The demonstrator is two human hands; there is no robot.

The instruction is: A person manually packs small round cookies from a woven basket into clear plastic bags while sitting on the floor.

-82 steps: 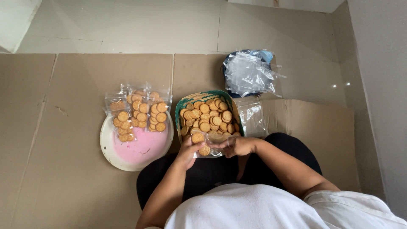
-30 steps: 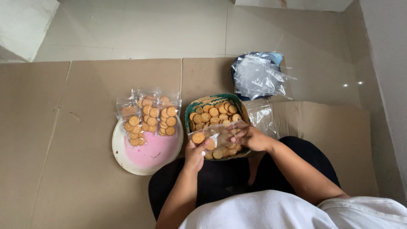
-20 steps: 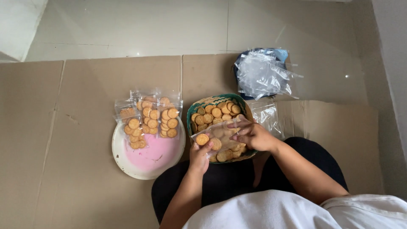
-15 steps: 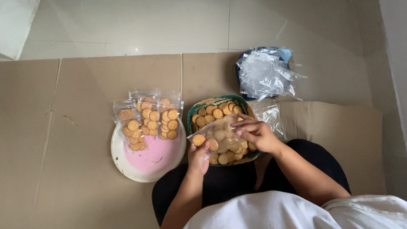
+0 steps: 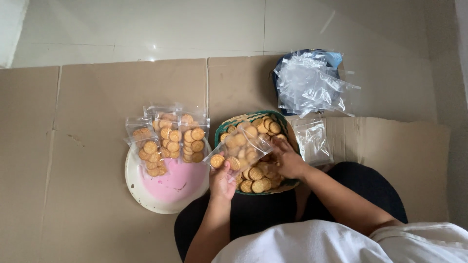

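Head view, left to right. Left of centre: round plate with a pink middle and pale rim, carrying filled clear pouches of round biscuits stacked along its upper edge; the pink lower half is bare. Centre: left hand, fingers closed on the lower corner of a small clear bag held tilted over the green-rimmed basket; the bag already holds several biscuits. The right hand is at the bag's right edge, over the loose biscuits in the basket; fingers curled, but whether they pinch a biscuit or the bag mouth I cannot tell. Right of the basket: a flat stack of empty pouches on the cardboard; upper right, a heap of empty clear bags on something dark blue. Risks, as judged: the bag is gripped by one corner and slanted, so biscuits may slide out of the open mouth, probably back into the basket. The thin film could slip from the fingers. The pouches crowded at the plate's upper rim could tip off onto the cardboard.
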